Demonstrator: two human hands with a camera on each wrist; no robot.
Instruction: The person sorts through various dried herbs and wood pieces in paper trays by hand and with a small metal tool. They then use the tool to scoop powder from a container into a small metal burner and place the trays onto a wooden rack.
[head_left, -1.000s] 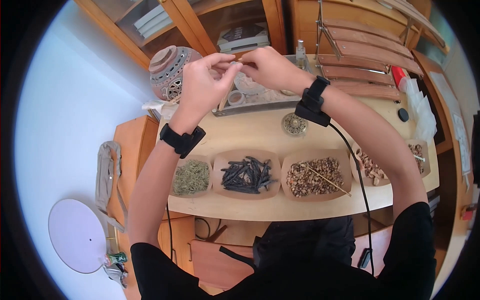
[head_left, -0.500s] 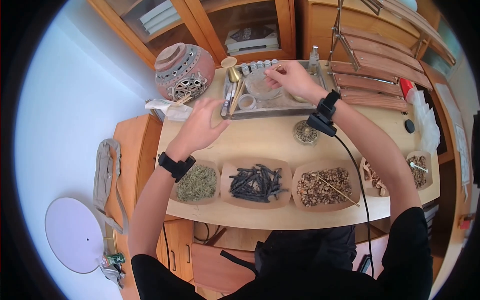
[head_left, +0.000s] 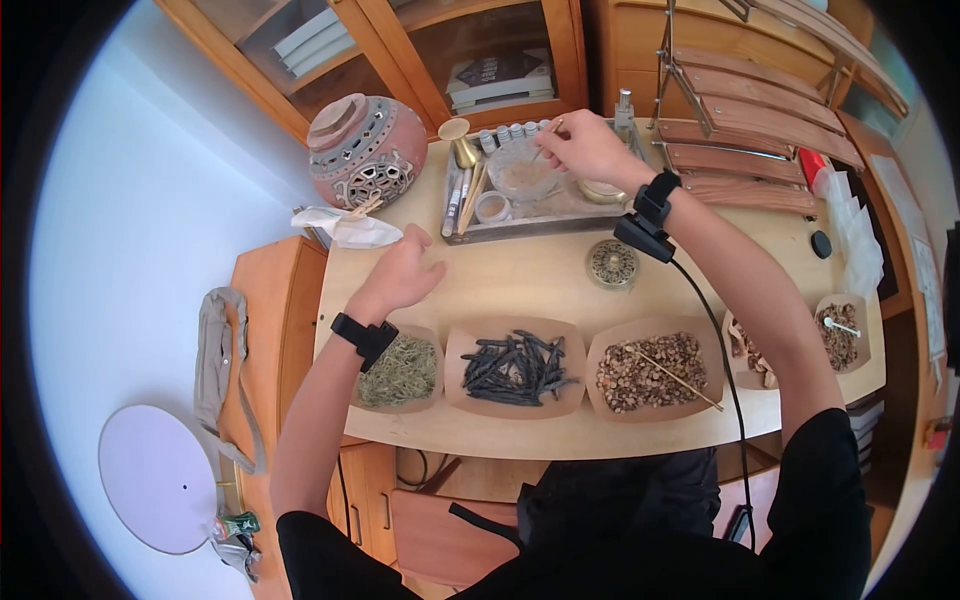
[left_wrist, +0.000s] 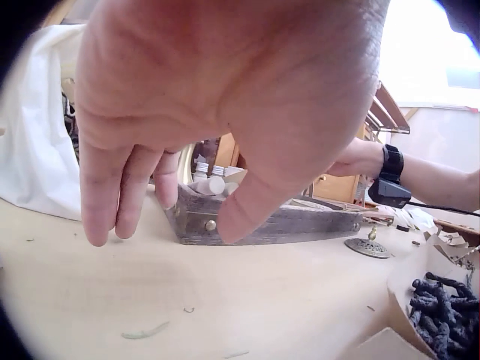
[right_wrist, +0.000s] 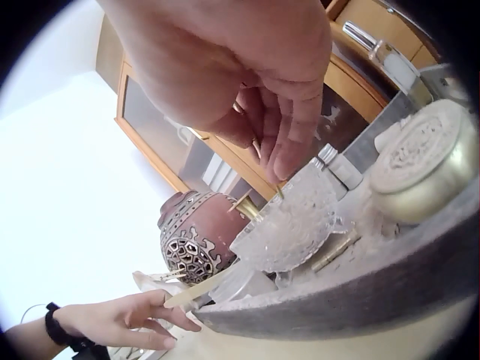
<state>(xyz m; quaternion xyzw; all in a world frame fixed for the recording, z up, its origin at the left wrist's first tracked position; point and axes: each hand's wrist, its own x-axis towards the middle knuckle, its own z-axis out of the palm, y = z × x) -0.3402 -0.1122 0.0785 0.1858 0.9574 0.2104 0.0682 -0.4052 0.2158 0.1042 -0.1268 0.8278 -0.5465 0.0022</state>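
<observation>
In the head view my right hand [head_left: 592, 150] pinches a thin stick [head_left: 541, 152] above a cut-glass bowl [head_left: 522, 172] that stands in a grey tray [head_left: 560, 229]. The right wrist view has the stick [right_wrist: 247, 126] between thumb and fingers, its lower end over the glass bowl [right_wrist: 291, 234]; whether it touches the contents cannot be told. My left hand [head_left: 397, 272] hovers over the table [head_left: 490, 277], just below a white cloth [head_left: 362, 231], its fingers loosely extended. Nothing is in the left hand [left_wrist: 225, 97] in the left wrist view.
The tray also bears a brass cup [head_left: 460, 146], small vials, sticks and a gold tin [head_left: 602, 190]. A pierced clay pot [head_left: 368, 152] stands left of it, a brass disc [head_left: 612, 263] in front. Paper trays of dark pods [head_left: 518, 370] and dried pieces [head_left: 655, 374] line the front edge.
The hands were together above the tray and have parted. My left hand has come down toward the table beside the cloth; my right has moved right and holds the stick over the bowl.
</observation>
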